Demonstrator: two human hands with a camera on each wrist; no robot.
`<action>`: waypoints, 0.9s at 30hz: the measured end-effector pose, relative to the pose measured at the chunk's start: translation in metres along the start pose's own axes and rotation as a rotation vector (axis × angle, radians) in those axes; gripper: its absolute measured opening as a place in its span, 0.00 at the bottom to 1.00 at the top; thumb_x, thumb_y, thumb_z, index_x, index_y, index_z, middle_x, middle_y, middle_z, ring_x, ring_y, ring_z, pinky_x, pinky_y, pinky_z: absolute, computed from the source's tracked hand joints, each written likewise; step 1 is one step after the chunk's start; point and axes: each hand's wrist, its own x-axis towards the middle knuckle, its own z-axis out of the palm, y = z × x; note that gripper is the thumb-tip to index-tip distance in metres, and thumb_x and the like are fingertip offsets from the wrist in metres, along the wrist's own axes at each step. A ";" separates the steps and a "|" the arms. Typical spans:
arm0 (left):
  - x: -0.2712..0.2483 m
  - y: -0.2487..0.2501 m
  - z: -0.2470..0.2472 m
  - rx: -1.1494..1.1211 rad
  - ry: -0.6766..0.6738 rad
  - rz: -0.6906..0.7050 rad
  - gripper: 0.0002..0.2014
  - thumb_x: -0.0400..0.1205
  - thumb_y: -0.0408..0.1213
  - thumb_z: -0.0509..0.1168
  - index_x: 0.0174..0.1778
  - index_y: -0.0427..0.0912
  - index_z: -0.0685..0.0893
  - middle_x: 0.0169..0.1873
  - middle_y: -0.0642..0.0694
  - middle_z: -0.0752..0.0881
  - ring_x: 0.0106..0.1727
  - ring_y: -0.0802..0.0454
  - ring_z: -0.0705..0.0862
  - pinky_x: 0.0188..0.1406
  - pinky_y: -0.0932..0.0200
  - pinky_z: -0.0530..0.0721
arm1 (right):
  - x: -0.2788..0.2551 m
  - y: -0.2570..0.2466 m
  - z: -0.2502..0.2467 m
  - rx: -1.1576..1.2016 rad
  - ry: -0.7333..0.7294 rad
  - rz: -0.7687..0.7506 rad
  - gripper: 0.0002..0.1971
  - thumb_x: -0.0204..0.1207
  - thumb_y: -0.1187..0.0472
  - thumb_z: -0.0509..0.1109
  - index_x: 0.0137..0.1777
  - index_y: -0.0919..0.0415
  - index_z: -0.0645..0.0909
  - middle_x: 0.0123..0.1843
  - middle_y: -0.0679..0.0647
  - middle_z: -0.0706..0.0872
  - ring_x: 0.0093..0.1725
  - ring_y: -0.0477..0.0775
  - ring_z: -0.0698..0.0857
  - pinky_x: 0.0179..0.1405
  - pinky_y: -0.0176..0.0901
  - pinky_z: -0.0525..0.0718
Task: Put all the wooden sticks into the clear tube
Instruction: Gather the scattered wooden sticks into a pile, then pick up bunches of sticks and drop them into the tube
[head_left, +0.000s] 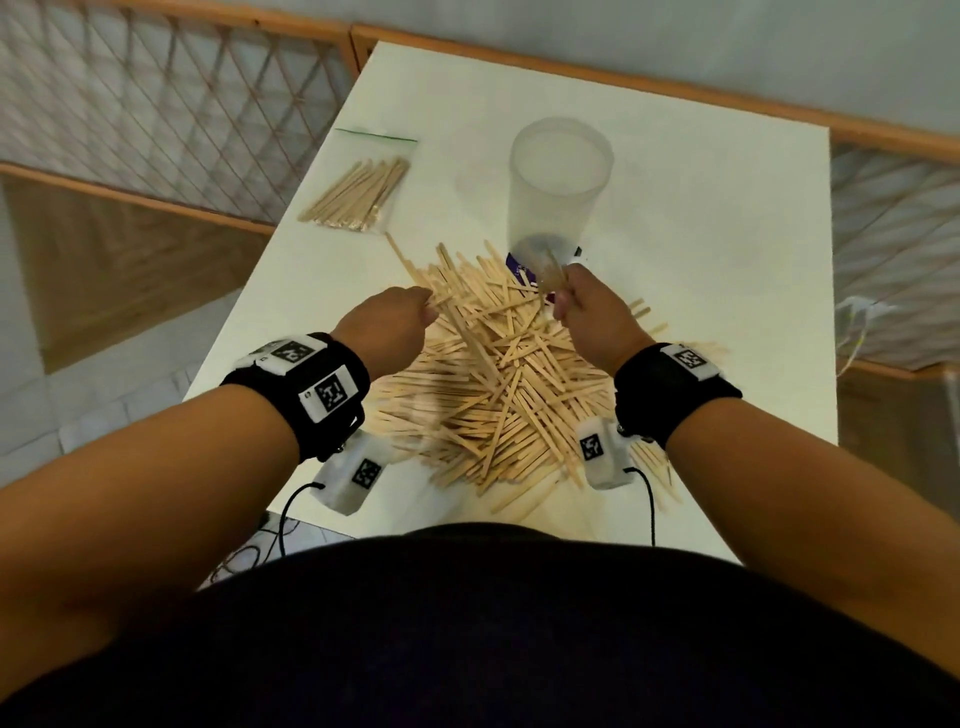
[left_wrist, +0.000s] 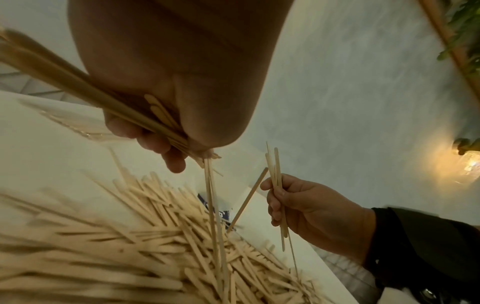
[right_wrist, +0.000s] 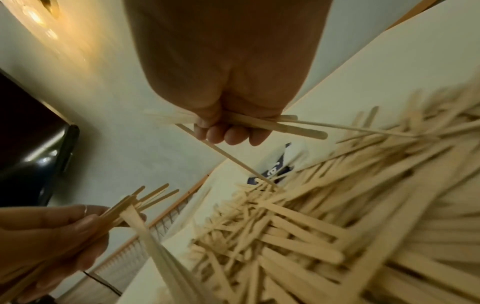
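A big loose pile of wooden sticks (head_left: 498, 374) covers the near middle of the white table (head_left: 701, 249). The clear tube (head_left: 558, 182) stands upright just beyond the pile. My left hand (head_left: 387, 325) grips a bundle of sticks (left_wrist: 78, 82) above the pile's left side, and a couple hang down from it. My right hand (head_left: 587, 306) holds several sticks (right_wrist: 285, 125) upright in its curled fingers, just in front of the tube's base. From the left wrist view the right hand (left_wrist: 306, 203) shows with its sticks pointing up.
A clear zip bag of more wooden sticks (head_left: 358, 192) lies at the table's back left. A blue and white label (head_left: 517, 262) lies under the pile by the tube. A lattice railing (head_left: 156, 114) runs beyond the table's left edge.
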 end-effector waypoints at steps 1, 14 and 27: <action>-0.002 0.000 -0.004 -0.007 0.031 0.009 0.17 0.89 0.44 0.49 0.62 0.36 0.76 0.53 0.35 0.81 0.50 0.38 0.79 0.45 0.53 0.71 | 0.001 -0.006 0.001 0.054 0.011 0.001 0.09 0.84 0.67 0.53 0.51 0.56 0.74 0.40 0.47 0.77 0.37 0.46 0.72 0.35 0.37 0.70; -0.001 0.010 -0.048 -0.377 0.214 0.046 0.13 0.89 0.37 0.51 0.59 0.37 0.78 0.52 0.46 0.82 0.46 0.49 0.78 0.35 0.58 0.72 | 0.015 -0.067 0.011 0.425 0.180 0.048 0.10 0.86 0.67 0.54 0.47 0.58 0.76 0.38 0.52 0.83 0.32 0.47 0.79 0.31 0.29 0.78; 0.032 0.056 -0.071 -0.726 0.213 0.285 0.13 0.88 0.39 0.53 0.50 0.37 0.82 0.38 0.47 0.84 0.37 0.53 0.80 0.36 0.56 0.77 | 0.034 -0.121 0.023 0.610 0.309 0.168 0.25 0.76 0.36 0.60 0.56 0.58 0.77 0.51 0.51 0.86 0.46 0.52 0.81 0.51 0.50 0.81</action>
